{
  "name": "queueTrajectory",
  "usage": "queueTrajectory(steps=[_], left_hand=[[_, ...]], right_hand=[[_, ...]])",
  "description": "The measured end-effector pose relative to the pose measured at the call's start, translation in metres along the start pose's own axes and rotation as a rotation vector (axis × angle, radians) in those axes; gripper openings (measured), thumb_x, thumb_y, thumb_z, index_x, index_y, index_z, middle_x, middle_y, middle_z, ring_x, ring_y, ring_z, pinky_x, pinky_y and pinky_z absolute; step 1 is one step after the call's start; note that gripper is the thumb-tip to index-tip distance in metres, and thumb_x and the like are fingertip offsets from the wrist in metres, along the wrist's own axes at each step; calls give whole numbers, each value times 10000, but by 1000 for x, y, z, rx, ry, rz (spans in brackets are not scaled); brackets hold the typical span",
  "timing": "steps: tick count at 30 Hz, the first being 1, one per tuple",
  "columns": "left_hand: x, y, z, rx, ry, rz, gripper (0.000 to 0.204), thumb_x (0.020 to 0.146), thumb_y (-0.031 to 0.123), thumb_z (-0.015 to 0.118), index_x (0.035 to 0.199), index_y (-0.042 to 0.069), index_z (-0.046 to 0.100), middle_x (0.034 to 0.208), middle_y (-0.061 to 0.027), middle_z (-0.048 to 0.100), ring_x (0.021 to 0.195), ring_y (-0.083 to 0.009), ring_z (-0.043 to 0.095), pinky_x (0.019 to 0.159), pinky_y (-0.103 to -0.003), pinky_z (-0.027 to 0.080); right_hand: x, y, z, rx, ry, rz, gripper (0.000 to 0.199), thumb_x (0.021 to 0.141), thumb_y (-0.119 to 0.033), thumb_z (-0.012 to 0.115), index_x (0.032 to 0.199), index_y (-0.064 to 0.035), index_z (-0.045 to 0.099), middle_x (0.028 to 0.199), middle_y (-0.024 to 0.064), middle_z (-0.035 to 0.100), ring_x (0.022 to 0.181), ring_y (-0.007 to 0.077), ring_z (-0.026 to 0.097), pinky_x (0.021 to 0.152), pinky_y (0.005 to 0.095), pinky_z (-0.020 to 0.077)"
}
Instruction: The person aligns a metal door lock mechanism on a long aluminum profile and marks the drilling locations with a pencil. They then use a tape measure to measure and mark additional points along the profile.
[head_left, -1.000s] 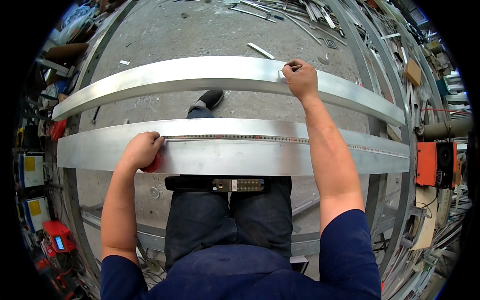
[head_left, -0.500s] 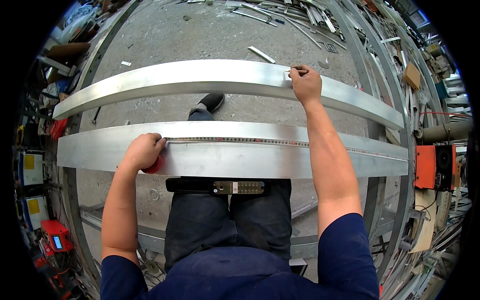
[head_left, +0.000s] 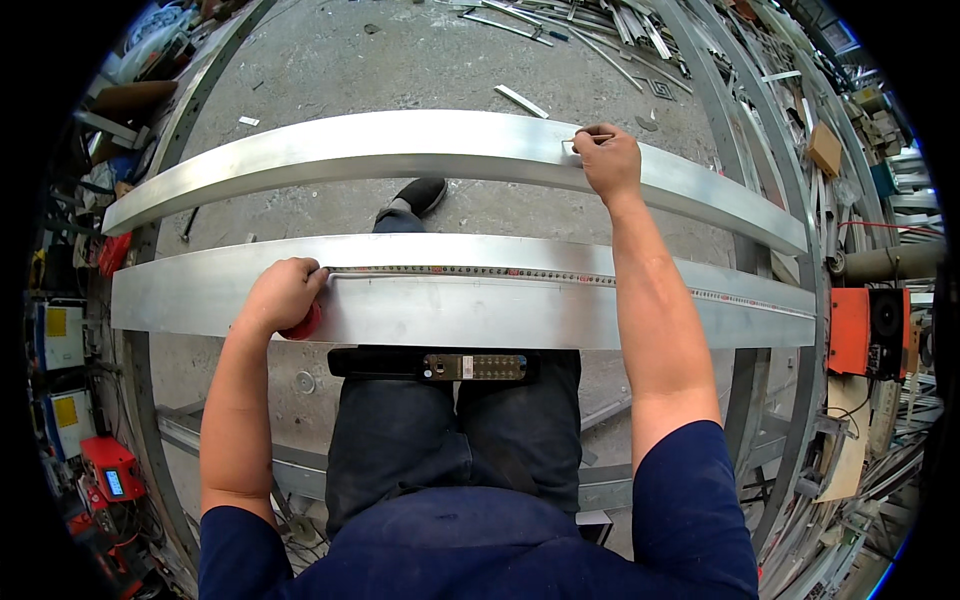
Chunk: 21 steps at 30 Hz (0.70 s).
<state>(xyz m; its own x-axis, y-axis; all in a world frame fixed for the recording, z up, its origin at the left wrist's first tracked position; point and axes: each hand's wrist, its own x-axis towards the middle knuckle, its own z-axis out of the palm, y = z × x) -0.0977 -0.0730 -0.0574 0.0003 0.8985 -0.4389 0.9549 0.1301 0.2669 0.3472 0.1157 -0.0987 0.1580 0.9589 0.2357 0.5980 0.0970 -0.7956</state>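
My left hand is closed around a red-cased tape measure at the left part of the nearer silver metal bar. The tape blade runs out along the bar's top toward its right end, passing under my right forearm. Farther off, my right hand pinches a thin pencil-like stick. Its tip is at the upper face of the second silver bar, right of the middle. My fingers partly hide the stick, and the left hand covers most of the tape case.
Both bars lie across a metal frame with side rails. A dark case with a row of buttons sits at my lap. Metal offcuts litter the floor at the back right. Orange equipment stands at right, a red device at left.
The whole view has shifted slightly, with the bars and hands a little higher in it. Both hands keep their holds, and the tape stays stretched along the nearer bar.
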Motion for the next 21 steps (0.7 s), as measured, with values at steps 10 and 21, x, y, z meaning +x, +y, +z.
queueTrajectory(steps=[10, 21], left_hand=[[-1, -1, -1, -1, 9, 16, 373, 1028, 313, 589, 995, -19, 756, 974, -257, 744, 921, -457, 692, 877, -507, 542], [-1, 5, -5, 4, -26, -23, 370, 1033, 313, 587, 1013, -12, 763, 965, -244, 749, 904, -438, 697, 861, -494, 545]], right_hand=[[-3, 0, 1, 41, 74, -4, 252, 858, -247, 708, 938, -32, 812, 846, 137, 799, 765, 249, 763, 744, 354, 587], [-1, -1, -5, -43, 61, -32, 241, 863, -239, 706, 927, -30, 807, 855, 152, 796, 781, 279, 766, 760, 373, 590]])
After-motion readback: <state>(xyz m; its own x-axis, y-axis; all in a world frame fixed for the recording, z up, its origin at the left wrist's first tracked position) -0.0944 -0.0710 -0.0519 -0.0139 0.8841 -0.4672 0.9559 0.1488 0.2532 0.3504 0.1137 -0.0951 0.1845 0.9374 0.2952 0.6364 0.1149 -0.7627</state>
